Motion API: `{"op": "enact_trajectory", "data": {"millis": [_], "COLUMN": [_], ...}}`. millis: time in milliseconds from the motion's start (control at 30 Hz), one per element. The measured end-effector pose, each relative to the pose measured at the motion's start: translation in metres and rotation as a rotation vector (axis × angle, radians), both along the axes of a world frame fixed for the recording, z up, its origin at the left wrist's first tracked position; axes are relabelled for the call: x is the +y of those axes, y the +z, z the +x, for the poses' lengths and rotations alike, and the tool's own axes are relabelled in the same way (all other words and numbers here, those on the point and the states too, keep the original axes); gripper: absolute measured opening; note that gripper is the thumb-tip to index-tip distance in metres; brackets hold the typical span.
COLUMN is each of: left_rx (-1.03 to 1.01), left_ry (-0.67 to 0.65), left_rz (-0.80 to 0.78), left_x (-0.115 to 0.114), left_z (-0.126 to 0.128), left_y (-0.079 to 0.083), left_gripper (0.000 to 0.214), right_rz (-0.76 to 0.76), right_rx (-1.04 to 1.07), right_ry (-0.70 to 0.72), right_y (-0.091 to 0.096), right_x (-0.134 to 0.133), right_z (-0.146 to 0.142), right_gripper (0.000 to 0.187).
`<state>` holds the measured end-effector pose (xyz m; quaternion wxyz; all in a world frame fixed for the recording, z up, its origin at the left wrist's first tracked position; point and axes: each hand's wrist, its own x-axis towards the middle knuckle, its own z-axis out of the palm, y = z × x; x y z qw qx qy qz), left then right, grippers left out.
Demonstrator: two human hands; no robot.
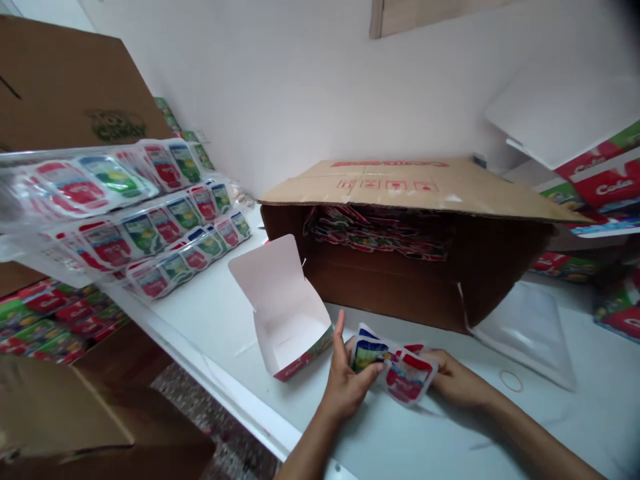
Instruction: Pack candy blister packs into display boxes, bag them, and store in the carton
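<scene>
Both my hands hold a small fanned stack of sachets (395,370) printed red, blue and green, just above the white table (215,320). My left hand (345,380) pinches the stack's left side with thumb raised. My right hand (453,380) grips the right side from behind, fingers mostly hidden. An open small white carton (283,310) with its lid flipped up lies right of centre-left, touching close to my left hand.
A large brown cardboard box (425,233) lies on its side behind my hands, with more sachets inside. Strips of sachets (140,213) in clear plastic hang at left. Printed cartons (605,173) stack at right. A rubber band (511,381) lies on the table.
</scene>
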<state>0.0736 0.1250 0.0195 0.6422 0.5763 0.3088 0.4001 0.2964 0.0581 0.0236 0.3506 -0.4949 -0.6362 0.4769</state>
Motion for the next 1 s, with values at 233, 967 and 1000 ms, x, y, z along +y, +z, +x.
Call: {"op": "enact_trajectory", "data": {"millis": [233,967,1000], "left_rx": [0.182,0.106,0.111], "left_ry": [-0.128,-0.174,-0.151], "left_rz": [0.125,0.217,0.255], "left_x": [0.004,-0.001,-0.001], "left_z": [-0.006,-0.012,-0.012], "left_y": [0.007,0.016,0.015], "left_gripper": [0.019,0.019,0.019], "right_rz": [0.225,0.162,0.17], "right_rx": [-0.724,-0.648,-0.584], "right_ry": [-0.593,-0.671,-0.651], "right_y": [0.034,-0.009,-0.013], "right_x": [0.121,0.104,0.089], "right_z": [0.053,0.078,0.07], "right_gripper": [0.045,0.032,0.033]}}
